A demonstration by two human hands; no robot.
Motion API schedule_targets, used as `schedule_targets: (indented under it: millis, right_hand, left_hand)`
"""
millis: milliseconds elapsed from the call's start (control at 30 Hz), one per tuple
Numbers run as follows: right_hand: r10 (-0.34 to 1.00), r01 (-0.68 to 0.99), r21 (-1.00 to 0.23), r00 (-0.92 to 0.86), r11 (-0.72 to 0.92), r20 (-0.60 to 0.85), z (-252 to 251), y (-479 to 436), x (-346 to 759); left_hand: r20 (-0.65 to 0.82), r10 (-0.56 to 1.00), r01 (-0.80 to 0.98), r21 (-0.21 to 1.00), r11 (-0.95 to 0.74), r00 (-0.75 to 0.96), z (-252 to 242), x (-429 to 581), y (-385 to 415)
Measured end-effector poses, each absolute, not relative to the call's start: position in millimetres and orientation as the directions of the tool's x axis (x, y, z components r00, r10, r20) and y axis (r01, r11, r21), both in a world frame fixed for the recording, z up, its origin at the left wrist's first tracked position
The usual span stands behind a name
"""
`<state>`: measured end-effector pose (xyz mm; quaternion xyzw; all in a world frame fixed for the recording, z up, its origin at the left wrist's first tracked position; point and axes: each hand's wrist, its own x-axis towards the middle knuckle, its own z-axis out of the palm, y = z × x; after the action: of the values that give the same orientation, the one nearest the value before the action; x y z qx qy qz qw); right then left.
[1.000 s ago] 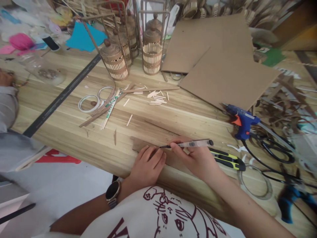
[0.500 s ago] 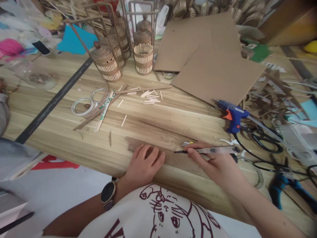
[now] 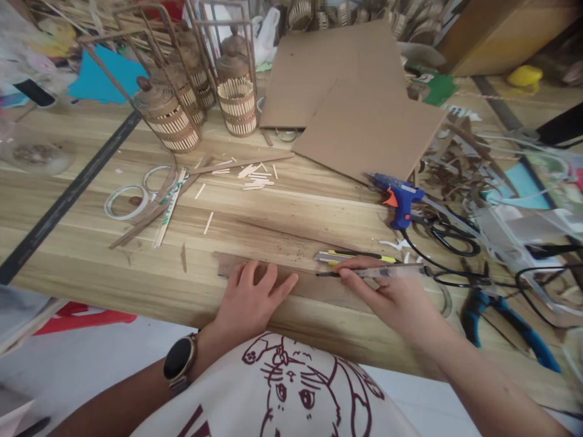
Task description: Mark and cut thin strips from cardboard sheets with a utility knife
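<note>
At the near edge of the bench (image 3: 91, 267), the left hand (image 3: 248, 300) lies flat with its fingers spread, pressing down on a long dark wooden strip (image 3: 314, 285) that runs along the edge. It holds nothing; it only pins the strip, as it did a second ago. Just to the right, the right hand (image 3: 392, 297) is closed around a pen (image 3: 371, 272), gripped between thumb and fingers, lying nearly level with its dark tip touching the strip. A second ago the tip sat right beside the left fingertips; now it is further right along the strip, with a clear gap between the two hands. Touching the far side of the right hand, a yellow and black utility knife (image 3: 355, 257) rests on the bench; earlier it showed on the right of the hand. Beyond it to the right lies a blue glue gun (image 3: 398, 197) with its black cord, next to black scissors (image 3: 449, 233) and blue-handled pliers (image 3: 505, 315). Toward the middle of the bench lie scattered short sticks (image 3: 255, 176), and to the left two tape rings (image 3: 125, 200). Further back, sheets of cardboard (image 3: 364, 121) overlap, and slatted wooden lanterns (image 3: 234, 100) stand at the far side.
</note>
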<state>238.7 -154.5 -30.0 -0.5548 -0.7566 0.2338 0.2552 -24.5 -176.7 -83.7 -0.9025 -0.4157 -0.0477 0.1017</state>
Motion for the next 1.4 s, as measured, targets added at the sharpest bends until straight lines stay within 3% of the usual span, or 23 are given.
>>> schedule_targets:
  millis: [567, 733, 867, 967, 1067, 1400]
  right_hand:
    - [0.975, 0.813, -0.541, -0.155, 0.217, 0.159, -33, -184, 291]
    - [0.944, 0.840, -0.482, -0.097, 0.248, 0.316, -25, -193, 306]
    - [0.889, 0.805, -0.388, -0.354, 0.448, 0.290, -29, -201, 302]
    - [0.812, 0.782, -0.241, -0.509, 0.575, 0.286, -50, -209, 292]
    - [0.816, 0.818, -0.154, -0.497, 0.554, 0.294, -68, -219, 285]
    - [0.748, 0.756, -0.229, -0.462, 0.613, 0.476, -51, -231, 289]
  left_hand:
    - [0.199, 0.770, 0.795, -0.105, -0.598, 0.606, -93, -23, -180]
    - [0.185, 0.764, 0.785, -0.110, -0.609, 0.618, -87, -24, -177]
    - [0.172, 0.726, 0.745, -0.089, -0.662, 0.666, -82, -31, -173]
    - [0.228, 0.654, 0.678, -0.042, -0.734, 0.721, -82, -39, -172]
    - [0.342, 0.592, 0.625, 0.016, -0.780, 0.730, -78, -46, -172]
    - [0.573, 0.645, 0.712, 0.146, -0.687, 0.505, -44, -72, -183]
